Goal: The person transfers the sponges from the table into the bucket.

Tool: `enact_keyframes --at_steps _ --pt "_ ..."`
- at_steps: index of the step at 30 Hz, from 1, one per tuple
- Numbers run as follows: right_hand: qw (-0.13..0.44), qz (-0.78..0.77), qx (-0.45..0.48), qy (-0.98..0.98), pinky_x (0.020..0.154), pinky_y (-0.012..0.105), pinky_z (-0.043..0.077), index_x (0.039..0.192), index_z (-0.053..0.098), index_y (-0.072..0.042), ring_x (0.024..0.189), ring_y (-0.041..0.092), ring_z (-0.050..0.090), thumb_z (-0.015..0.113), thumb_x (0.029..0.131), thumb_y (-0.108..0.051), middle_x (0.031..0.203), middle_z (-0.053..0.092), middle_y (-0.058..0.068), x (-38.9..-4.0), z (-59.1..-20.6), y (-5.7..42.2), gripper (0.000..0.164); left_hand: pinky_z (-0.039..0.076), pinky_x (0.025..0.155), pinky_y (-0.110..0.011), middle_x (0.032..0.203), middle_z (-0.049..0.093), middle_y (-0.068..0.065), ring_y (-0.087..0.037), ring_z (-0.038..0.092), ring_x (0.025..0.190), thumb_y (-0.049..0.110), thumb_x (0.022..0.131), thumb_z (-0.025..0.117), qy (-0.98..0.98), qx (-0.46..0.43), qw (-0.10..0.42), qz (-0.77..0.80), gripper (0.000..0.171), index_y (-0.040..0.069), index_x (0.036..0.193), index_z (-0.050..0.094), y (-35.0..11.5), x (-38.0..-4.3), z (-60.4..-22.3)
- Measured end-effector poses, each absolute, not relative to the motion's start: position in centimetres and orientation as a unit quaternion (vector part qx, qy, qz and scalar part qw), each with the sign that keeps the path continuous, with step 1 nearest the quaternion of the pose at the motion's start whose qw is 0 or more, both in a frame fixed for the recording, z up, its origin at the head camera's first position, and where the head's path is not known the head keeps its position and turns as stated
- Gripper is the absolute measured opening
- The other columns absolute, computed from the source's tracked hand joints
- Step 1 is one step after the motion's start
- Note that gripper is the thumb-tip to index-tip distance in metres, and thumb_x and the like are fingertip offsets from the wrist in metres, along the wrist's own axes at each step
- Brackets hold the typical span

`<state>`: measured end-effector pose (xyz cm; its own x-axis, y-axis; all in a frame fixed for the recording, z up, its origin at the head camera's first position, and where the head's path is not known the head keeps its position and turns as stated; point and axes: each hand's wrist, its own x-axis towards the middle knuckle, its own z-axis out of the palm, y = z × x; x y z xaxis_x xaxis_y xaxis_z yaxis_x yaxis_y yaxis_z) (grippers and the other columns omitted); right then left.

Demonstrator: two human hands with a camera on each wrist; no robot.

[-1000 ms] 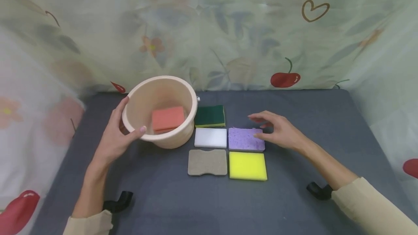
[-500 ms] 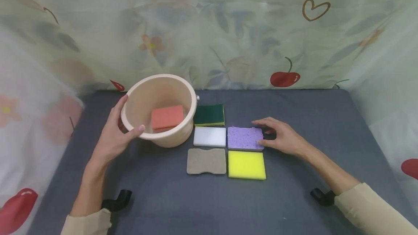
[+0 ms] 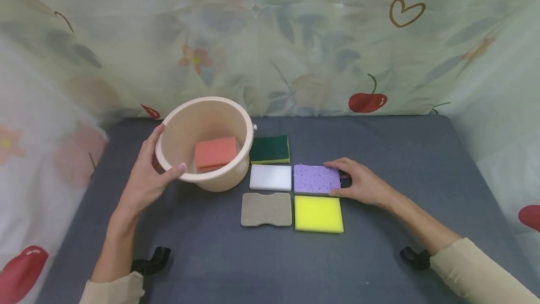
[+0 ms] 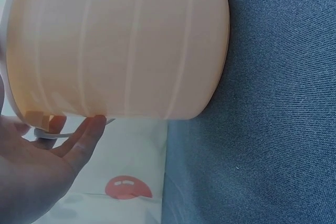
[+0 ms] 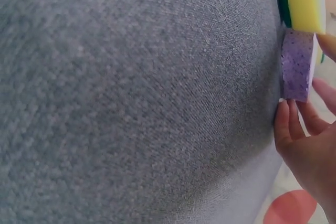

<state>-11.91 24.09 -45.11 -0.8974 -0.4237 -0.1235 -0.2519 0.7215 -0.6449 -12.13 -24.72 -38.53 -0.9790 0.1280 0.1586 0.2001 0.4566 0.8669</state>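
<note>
My left hand holds the cream bucket at its left side, thumb at the near rim. In the left wrist view its fingers touch the outer wall below the rim. An orange-red sponge lies inside the bucket. My right hand grips the right end of a purple sponge that rests on the table, fingers at the far edge and thumb at the near one. From the right wrist view, the purple sponge sits between thumb and fingers.
Around it lie a dark green scouring sponge, a white sponge, a grey notched sponge and a yellow sponge. The dark grey table meets printed curtains at the back and sides.
My right hand has lowered to the purple sponge, and its thumb and fingers have closed on the sponge's edges. The left hand and the bucket have stayed in place.
</note>
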Motion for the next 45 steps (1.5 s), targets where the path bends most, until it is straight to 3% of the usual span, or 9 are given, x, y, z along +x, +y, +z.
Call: enact_keyframes --at_steps 6,14,21,31,45 --pt "0.128 -0.305 -0.182 0.926 0.098 0.053 0.043 0.143 0.054 -0.013 0.122 0.030 0.048 0.083 0.079 -0.034 0.136 0.055 0.009 -11.9 -45.3 23.7 0.073 0.043 0.081 -0.007 0.153 0.024 -0.020 -0.037 0.044 0.120 0.003 0.083 0.077 -0.852 -0.099 0.038 -0.513 0.101 0.022 0.161 0.015 -24.7 -12.2 -38.6" --pt "0.144 -0.286 -0.186 0.929 0.094 0.047 0.046 0.145 0.053 -0.018 0.120 0.026 0.044 0.083 0.078 -0.041 0.136 0.054 0.007 -12.6 -45.4 22.9 0.077 0.042 0.080 -0.007 0.151 0.025 -0.021 -0.038 0.045 0.120 0.003 0.082 0.077 -0.855 -0.102 0.046 -0.506 0.101 0.020 0.160 0.016 -24.8 -12.1 -38.7" --pt "0.148 -0.278 -0.203 0.927 0.092 0.044 0.045 0.144 0.054 -0.017 0.118 0.025 0.044 0.083 0.078 -0.042 0.134 0.055 0.005 -13.0 -45.3 22.6 0.076 0.042 0.082 -0.008 0.149 0.028 -0.021 -0.036 0.045 0.118 0.001 0.082 0.076 -0.852 -0.100 0.057 -0.511 0.099 0.020 0.160 0.019 -24.7 -12.0 -38.7" --pt "0.150 -0.279 -0.194 0.928 0.095 0.048 0.045 0.142 0.055 -0.016 0.118 0.027 0.048 0.082 0.080 -0.038 0.132 0.056 0.007 -13.3 -44.9 22.5 0.071 0.043 0.083 -0.009 0.148 0.029 -0.019 -0.033 0.045 0.118 -0.001 0.080 0.077 -0.845 -0.096 0.063 -0.522 0.099 0.021 0.160 0.021 -24.6 -11.9 -38.7" --pt "0.095 -0.290 -0.204 0.930 0.095 0.049 0.045 0.142 0.056 -0.014 0.118 0.027 0.048 0.085 0.078 -0.033 0.130 0.055 0.006 -13.3 -42.4 22.3 0.073 0.043 0.084 -0.010 0.150 0.028 -0.019 -0.035 0.044 0.120 -0.003 0.079 0.077 -0.839 -0.094 0.066 -0.531 0.100 0.020 0.160 0.022 -24.6 -12.1 -39.0"
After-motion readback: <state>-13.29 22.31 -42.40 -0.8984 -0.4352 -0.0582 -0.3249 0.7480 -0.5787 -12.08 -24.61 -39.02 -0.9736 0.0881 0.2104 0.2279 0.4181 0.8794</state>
